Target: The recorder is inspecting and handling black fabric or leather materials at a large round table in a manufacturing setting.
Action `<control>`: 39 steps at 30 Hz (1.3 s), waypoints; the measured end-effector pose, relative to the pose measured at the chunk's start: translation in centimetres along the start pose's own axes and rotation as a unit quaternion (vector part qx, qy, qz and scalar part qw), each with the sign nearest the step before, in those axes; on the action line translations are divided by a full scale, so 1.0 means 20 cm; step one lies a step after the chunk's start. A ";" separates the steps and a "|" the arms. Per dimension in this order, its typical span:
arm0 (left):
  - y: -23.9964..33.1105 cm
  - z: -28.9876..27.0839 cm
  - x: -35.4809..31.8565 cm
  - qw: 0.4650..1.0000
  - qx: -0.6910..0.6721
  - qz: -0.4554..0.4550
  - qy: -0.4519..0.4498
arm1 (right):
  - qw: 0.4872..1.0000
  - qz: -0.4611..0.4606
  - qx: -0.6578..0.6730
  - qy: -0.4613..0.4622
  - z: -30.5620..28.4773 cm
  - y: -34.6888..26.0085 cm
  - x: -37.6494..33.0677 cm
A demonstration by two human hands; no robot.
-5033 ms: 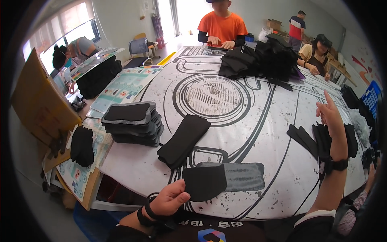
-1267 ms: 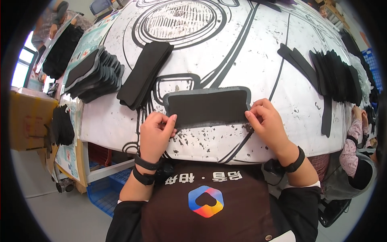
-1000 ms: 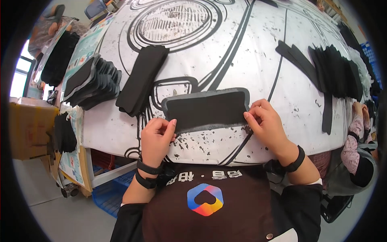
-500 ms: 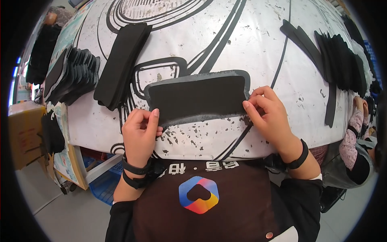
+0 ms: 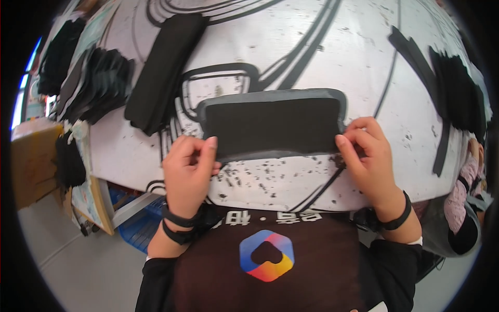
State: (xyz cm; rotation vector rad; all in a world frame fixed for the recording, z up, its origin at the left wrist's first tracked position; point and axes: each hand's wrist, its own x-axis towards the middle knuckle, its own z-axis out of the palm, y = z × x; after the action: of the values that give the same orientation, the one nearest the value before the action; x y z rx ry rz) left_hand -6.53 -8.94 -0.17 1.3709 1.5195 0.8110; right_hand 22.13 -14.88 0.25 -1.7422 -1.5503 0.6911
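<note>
The black fabric piece (image 5: 273,125) has slid nearer, both hands' fingers (image 5: 208,148) pinching its 2 ends

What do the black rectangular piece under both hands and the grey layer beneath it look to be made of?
Black rectangular piece: matte, soft-looking, probably fabric or felt; it shows no shine and has rounded corners. Grey layer: a slightly larger sheet showing as a thin border around the black one, smooth and dull, perhaps foam or stiff backing; hard to tell. The left hand and right hand pinch the piece's ends.
</note>
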 end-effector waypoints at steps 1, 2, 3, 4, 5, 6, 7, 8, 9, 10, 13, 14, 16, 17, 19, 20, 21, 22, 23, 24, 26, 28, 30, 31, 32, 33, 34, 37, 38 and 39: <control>0.00 0.00 0.00 1.000 0.020 0.010 -0.001 | 1.000 -0.016 -0.019 0.002 0.00 0.00 0.00; 0.00 0.00 0.00 1.000 0.016 0.022 -0.003 | 1.000 -0.006 -0.015 -0.002 0.00 -0.01 0.00; 0.00 0.00 0.00 0.999 0.018 0.028 -0.003 | 0.999 -0.027 -0.031 -0.001 0.00 -0.01 0.01; 0.00 0.00 0.00 1.000 0.014 0.026 -0.003 | 0.999 -0.028 -0.029 0.001 0.00 -0.01 0.01; 0.00 0.00 0.00 0.999 0.023 0.037 -0.004 | 0.999 -0.040 -0.037 0.000 0.00 -0.01 0.01; 0.00 -0.01 0.00 0.999 0.030 0.044 -0.007 | 0.998 -0.043 -0.037 0.000 0.00 -0.01 0.01; 0.00 -0.01 0.00 0.998 0.039 0.057 -0.006 | 0.999 -0.040 -0.028 0.002 0.01 -0.01 0.01; 0.00 -0.01 0.00 0.997 0.044 0.061 -0.008 | 0.998 -0.044 -0.039 0.000 0.01 -0.01 0.01; 0.00 -0.01 0.00 0.997 0.047 0.065 -0.010 | 0.998 -0.043 -0.039 0.000 0.01 -0.01 0.01; 0.00 -0.01 0.00 0.996 0.050 0.066 -0.014 | 0.999 -0.034 -0.027 -0.001 0.01 -0.01 0.01; 0.00 -0.02 0.00 0.995 0.060 0.074 -0.010 | 0.997 -0.053 -0.050 0.003 0.00 -0.01 0.01; -0.01 -0.02 0.00 0.995 0.069 0.076 -0.009 | 0.997 -0.052 -0.049 0.003 0.00 -0.01 0.01; -0.01 -0.02 0.00 0.993 0.080 0.084 -0.004 | 0.999 -0.039 -0.037 -0.001 0.01 -0.01 0.01; -0.02 -0.02 0.01 0.993 0.086 0.086 -0.001 | 0.998 -0.047 -0.048 0.002 0.01 -0.01 0.01; -0.03 -0.02 0.01 0.993 0.078 0.083 0.000 | 0.999 -0.033 -0.039 -0.002 0.01 -0.01 0.01; -0.03 -0.01 0.01 0.994 0.074 0.082 0.001 | 0.998 -0.043 -0.049 0.000 0.01 -0.01 0.01; -0.03 -0.01 0.01 0.993 0.079 0.083 0.000 | 0.998 -0.045 -0.050 0.000 0.01 -0.01 0.01; -0.03 -0.01 0.01 0.993 0.083 0.085 0.000 | 0.998 -0.039 -0.041 0.000 0.01 -0.01 0.01; -0.03 -0.02 0.01 0.992 0.088 0.087 0.000 | 0.998 -0.046 -0.050 0.000 0.01 -0.01 0.01; -0.03 -0.02 0.01 0.992 0.088 0.086 0.000 | 0.998 -0.046 -0.049 -0.001 0.01 -0.01 0.01; -0.03 -0.02 0.01 0.992 0.090 0.084 -0.001 | 0.998 -0.045 -0.047 -0.001 0.01 -0.01 0.01; -0.03 -0.01 0.01 0.992 0.091 0.088 -0.001 | 0.999 -0.031 -0.036 -0.004 0.01 -0.01 0.01; -0.02 -0.01 0.01 0.991 0.096 0.090 -0.002 | 0.998 -0.043 -0.044 -0.001 0.01 -0.01 0.01; -0.02 -0.01 0.01 0.991 0.101 0.091 -0.003 | 0.999 -0.030 -0.033 -0.003 0.01 -0.01 0.01; -0.03 -0.01 0.01 0.990 0.105 0.091 -0.003 | 0.998 -0.043 -0.044 -0.001 0.01 -0.01 0.01; -0.03 -0.01 0.01 0.991 0.101 0.088 -0.003 | 0.998 -0.044 -0.045 -0.001 0.01 -0.01 0.01; -0.03 -0.01 0.01 0.992 0.096 0.085 -0.003 | 0.999 -0.039 -0.031 -0.002 0.01 -0.01 0.01; -0.03 -0.02 0.01 0.989 0.118 0.094 0.004 | 0.997 -0.061 -0.048 0.007 0.01 -0.01 0.02; -0.03 -0.02 0.01 0.988 0.121 0.096 0.006 | 0.997 -0.061 -0.049 0.006 0.01 -0.01 0.02; -0.03 -0.03 0.01 0.978 0.165 0.127 -0.020 | 0.997 -0.059 -0.054 0.006 0.01 -0.01 0.01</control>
State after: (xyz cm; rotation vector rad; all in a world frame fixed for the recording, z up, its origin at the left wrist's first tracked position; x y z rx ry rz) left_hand -7.28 -8.75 -0.53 1.8458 1.5129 0.6975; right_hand 21.90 -14.57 0.38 -1.7125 -1.6945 0.5475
